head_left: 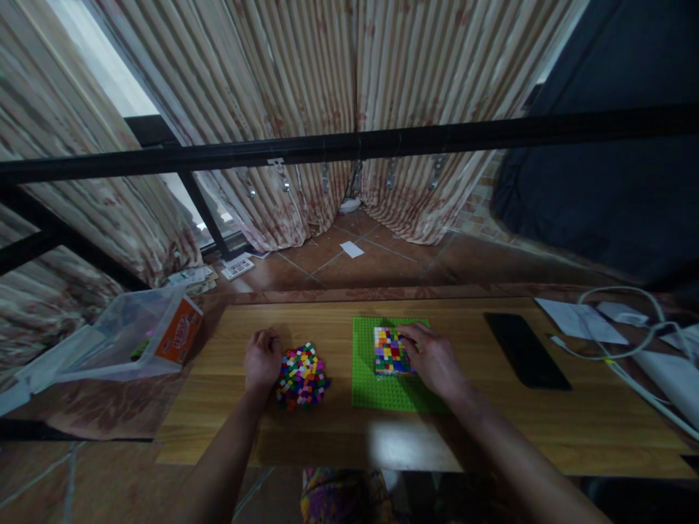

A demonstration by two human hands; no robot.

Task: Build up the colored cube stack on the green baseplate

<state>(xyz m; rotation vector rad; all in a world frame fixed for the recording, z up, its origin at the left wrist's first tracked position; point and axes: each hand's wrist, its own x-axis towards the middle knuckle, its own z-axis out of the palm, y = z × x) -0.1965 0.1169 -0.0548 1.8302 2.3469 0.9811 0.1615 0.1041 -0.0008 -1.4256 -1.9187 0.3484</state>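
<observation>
Tabletop (322, 321), right hand (434, 356) palm-down over baseplate (363, 375)

You have one baseplate (363, 364), one brick block (386, 351), one brick pile (302, 375); right, one black device (527, 351); left, one box (136, 367).

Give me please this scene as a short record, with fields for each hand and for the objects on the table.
Left hand: beside the left edge of the pile of small coloured bricks; fingers curled, grip unclear
Left hand position: on the wooden table
Right hand: fingertips at the right side of the multicoloured brick block; any held brick hidden
Under the block: green studded baseplate
Right side of table: black slab-shaped device, white cable
Left of table: clear plastic bin with orange label
</observation>
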